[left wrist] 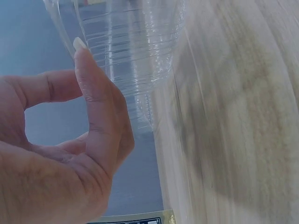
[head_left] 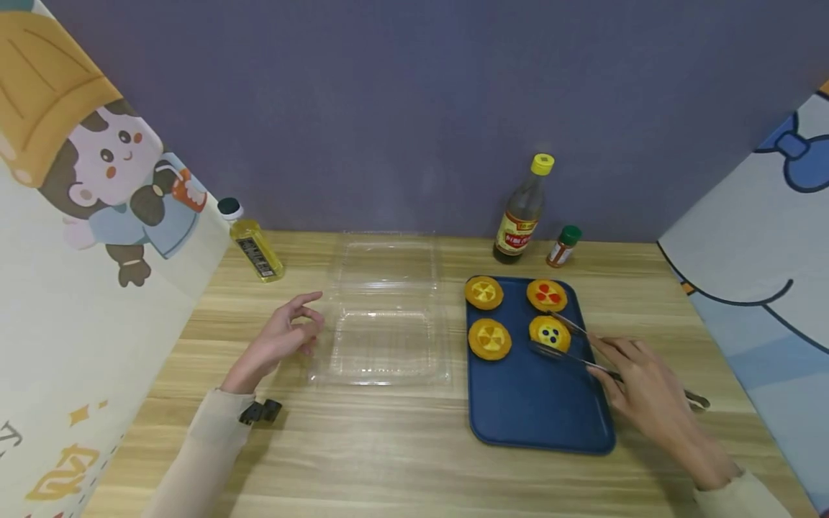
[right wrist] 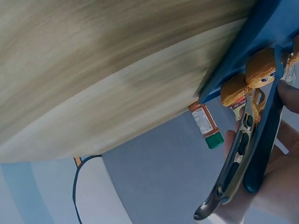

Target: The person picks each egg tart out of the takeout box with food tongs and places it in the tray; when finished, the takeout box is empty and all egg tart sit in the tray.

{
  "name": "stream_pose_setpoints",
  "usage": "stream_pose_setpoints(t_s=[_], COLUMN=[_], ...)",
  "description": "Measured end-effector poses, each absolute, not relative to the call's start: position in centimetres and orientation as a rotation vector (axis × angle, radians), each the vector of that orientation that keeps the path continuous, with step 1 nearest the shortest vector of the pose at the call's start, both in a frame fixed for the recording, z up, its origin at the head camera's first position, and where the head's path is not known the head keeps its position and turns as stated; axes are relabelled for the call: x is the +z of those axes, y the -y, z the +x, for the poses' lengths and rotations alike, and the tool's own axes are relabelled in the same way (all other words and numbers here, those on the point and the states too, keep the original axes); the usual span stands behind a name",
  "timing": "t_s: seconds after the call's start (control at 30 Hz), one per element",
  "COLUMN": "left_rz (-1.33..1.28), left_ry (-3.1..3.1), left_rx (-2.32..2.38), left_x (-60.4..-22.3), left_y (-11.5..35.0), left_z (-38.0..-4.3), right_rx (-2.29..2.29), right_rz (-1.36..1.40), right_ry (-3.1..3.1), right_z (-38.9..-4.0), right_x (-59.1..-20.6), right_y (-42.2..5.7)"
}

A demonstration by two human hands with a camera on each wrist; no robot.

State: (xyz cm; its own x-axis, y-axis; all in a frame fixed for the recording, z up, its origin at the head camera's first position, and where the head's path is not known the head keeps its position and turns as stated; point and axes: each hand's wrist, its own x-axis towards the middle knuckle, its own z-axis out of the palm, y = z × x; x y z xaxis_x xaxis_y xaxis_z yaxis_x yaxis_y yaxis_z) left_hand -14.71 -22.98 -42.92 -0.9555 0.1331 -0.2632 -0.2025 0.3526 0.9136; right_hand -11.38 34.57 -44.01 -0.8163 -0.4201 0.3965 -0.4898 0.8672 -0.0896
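My right hand [head_left: 650,392] grips metal tongs [head_left: 609,372], whose arms reach over the blue tray [head_left: 537,410]. The tong tips lie on either side of an egg tart with dark blue dots [head_left: 549,334]. Beyond it sits a tart with red pieces [head_left: 547,296]; two tarts with yellow toppings [head_left: 484,293] stand in the tray's left column. My left hand [head_left: 285,334], fingers loosely bent, hovers at the left edge of a clear plastic box [head_left: 385,349] with its lid folded back. In the left wrist view a fingertip [left wrist: 80,44] overlaps the box's rim.
Behind the tray stand a dark sauce bottle with a yellow cap [head_left: 518,216] and a small green-capped spice jar [head_left: 563,247]. An oil bottle [head_left: 254,244] is at the back left. A grey-blue panel [head_left: 388,122] closes off the back of the wooden table [head_left: 363,453].
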Motion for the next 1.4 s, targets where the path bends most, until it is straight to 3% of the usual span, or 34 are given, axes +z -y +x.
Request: stream_pose_setpoints(t_s=[1.4], left_rz=[-0.058], left_ry=[-2.326], left_rx=[1.649], left_x=[-42.7], left_y=[22.8], left_z=[-14.7], right_rx=[0.397], right_rz=[0.622], right_ry=[2.661], right_z=[-10.0], right_x=[-42.4], right_y=[-35.0])
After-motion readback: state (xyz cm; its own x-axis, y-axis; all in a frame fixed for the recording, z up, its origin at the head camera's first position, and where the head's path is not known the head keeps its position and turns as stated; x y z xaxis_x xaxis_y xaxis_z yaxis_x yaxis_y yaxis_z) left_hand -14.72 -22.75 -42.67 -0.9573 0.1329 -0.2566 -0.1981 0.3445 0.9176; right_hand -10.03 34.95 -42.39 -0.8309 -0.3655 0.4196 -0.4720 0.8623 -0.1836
